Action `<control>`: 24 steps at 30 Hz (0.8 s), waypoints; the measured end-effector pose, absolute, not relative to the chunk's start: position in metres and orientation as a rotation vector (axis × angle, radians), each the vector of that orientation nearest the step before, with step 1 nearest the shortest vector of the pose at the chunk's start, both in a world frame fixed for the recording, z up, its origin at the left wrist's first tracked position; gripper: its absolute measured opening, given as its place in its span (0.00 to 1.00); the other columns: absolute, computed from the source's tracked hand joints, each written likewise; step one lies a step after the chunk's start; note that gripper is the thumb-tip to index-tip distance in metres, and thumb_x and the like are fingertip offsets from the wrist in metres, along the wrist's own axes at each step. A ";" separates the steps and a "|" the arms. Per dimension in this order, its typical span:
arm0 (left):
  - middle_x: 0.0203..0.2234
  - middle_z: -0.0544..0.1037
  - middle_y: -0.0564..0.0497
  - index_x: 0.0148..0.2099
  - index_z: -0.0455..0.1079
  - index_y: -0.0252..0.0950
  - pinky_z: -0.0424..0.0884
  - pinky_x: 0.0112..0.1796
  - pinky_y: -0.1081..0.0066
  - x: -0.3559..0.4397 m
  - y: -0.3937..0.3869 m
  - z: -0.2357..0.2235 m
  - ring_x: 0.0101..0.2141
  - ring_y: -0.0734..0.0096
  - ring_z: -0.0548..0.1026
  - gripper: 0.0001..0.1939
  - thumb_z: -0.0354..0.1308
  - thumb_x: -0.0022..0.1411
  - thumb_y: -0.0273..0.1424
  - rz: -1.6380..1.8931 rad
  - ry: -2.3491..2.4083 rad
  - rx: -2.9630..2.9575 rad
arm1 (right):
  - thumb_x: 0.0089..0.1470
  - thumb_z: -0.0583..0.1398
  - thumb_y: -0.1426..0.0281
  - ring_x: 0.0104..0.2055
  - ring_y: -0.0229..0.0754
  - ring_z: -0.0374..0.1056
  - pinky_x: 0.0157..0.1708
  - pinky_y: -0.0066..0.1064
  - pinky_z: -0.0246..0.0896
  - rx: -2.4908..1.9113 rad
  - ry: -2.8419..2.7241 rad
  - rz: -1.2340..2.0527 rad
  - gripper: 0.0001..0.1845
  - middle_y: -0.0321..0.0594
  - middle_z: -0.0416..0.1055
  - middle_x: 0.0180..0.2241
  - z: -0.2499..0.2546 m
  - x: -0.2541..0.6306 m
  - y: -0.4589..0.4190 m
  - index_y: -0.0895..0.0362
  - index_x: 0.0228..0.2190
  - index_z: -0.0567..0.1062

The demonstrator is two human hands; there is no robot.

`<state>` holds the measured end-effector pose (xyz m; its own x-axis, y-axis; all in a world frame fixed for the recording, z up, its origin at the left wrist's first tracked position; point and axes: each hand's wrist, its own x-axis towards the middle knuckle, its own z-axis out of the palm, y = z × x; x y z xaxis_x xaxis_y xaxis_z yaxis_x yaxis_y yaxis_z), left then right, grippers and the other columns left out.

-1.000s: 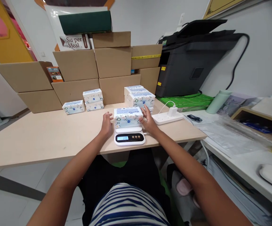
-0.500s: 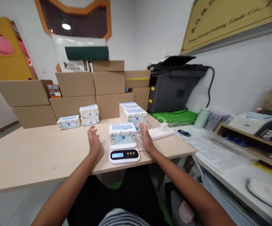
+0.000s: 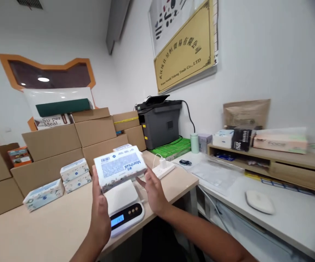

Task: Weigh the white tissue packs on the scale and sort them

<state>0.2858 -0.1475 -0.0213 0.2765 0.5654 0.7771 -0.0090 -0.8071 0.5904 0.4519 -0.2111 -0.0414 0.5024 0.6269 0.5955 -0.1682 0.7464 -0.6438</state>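
A white and blue tissue pack (image 3: 120, 166) is held between my two hands, tilted with its printed face toward me. My left hand (image 3: 99, 207) presses its left end, thumb near the lower edge. At the right end, my right hand (image 3: 153, 189) grips with its fingers on the side. Below the pack lies a white kitchen scale (image 3: 123, 198), its blue display lit and its platform bare where I can see it. Another tissue pack (image 3: 123, 147) shows partly behind the held one. Farther left, two stacked tissue packs (image 3: 75, 175) stand beside a single tissue pack (image 3: 44, 195).
Cardboard boxes (image 3: 53, 141) line the table's back. A white power strip (image 3: 164, 169) lies right of my right hand. Behind it are a dark printer (image 3: 161, 125) and a green bottle (image 3: 194, 143). On the white desk rest a white oval object (image 3: 259, 202) and a wooden shelf (image 3: 291, 174).
Both hands have closed in on the tissue pack, which is now lifted off the scale and tilted. The head view has turned right, bringing in more of the side desk.
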 end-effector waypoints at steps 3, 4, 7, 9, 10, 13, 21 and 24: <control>0.83 0.32 0.68 0.83 0.25 0.62 0.42 0.79 0.47 0.289 -0.156 -0.002 0.82 0.51 0.31 0.51 0.38 0.69 0.70 1.594 0.245 2.338 | 0.52 0.72 0.39 0.62 0.55 0.75 0.56 0.56 0.82 -0.404 -0.795 0.690 0.29 0.37 0.80 0.58 -0.011 0.461 -0.233 0.40 0.49 0.80; 0.83 0.27 0.71 0.82 0.22 0.63 0.40 0.79 0.46 0.294 -0.155 0.003 0.81 0.51 0.28 0.49 0.39 0.70 0.69 1.608 0.157 2.401 | 0.50 0.75 0.40 0.58 0.53 0.76 0.51 0.54 0.84 -0.369 -0.804 0.715 0.30 0.36 0.80 0.56 0.000 0.464 -0.238 0.40 0.48 0.79; 0.82 0.22 0.70 0.82 0.20 0.65 0.37 0.79 0.42 0.319 -0.143 0.019 0.81 0.51 0.25 0.43 0.40 0.77 0.61 1.586 -0.110 2.531 | 0.48 0.78 0.46 0.51 0.47 0.78 0.45 0.46 0.86 -0.316 -0.784 0.618 0.29 0.33 0.79 0.50 0.033 0.479 -0.242 0.41 0.46 0.76; 0.84 0.28 0.63 0.84 0.27 0.62 0.36 0.78 0.42 0.340 -0.128 0.032 0.81 0.51 0.29 0.41 0.41 0.79 0.58 1.504 -0.254 2.598 | 0.48 0.78 0.49 0.46 0.44 0.78 0.43 0.43 0.85 -0.340 -0.666 0.500 0.28 0.31 0.79 0.47 0.053 0.498 -0.234 0.43 0.44 0.73; 0.84 0.34 0.57 0.85 0.33 0.59 0.38 0.78 0.43 0.352 -0.118 0.040 0.81 0.49 0.33 0.40 0.40 0.79 0.58 1.443 -0.280 2.613 | 0.49 0.77 0.51 0.45 0.44 0.78 0.42 0.43 0.85 -0.366 -0.599 0.461 0.27 0.31 0.79 0.45 0.062 0.510 -0.228 0.44 0.43 0.72; 0.82 0.52 0.41 0.83 0.53 0.43 0.46 0.78 0.44 0.384 -0.077 0.059 0.81 0.45 0.48 0.48 0.38 0.75 0.66 1.248 -0.147 2.563 | 0.52 0.76 0.56 0.43 0.43 0.78 0.42 0.41 0.84 -0.493 -0.401 0.427 0.25 0.30 0.79 0.41 0.077 0.553 -0.209 0.46 0.40 0.68; 0.70 0.73 0.34 0.71 0.67 0.31 0.60 0.73 0.38 0.382 0.075 0.003 0.70 0.40 0.70 0.52 0.36 0.71 0.70 1.305 0.564 2.332 | 0.59 0.71 0.66 0.33 0.36 0.72 0.27 0.22 0.69 -0.938 -0.086 0.313 0.17 0.28 0.74 0.32 0.041 0.647 -0.183 0.48 0.37 0.65; 0.66 0.78 0.40 0.68 0.70 0.37 0.62 0.72 0.37 0.359 0.104 -0.039 0.68 0.40 0.73 0.41 0.42 0.74 0.64 1.205 0.763 2.306 | 0.63 0.67 0.64 0.31 0.35 0.71 0.25 0.21 0.67 -1.045 -0.097 0.332 0.12 0.29 0.73 0.31 0.028 0.676 -0.165 0.49 0.40 0.68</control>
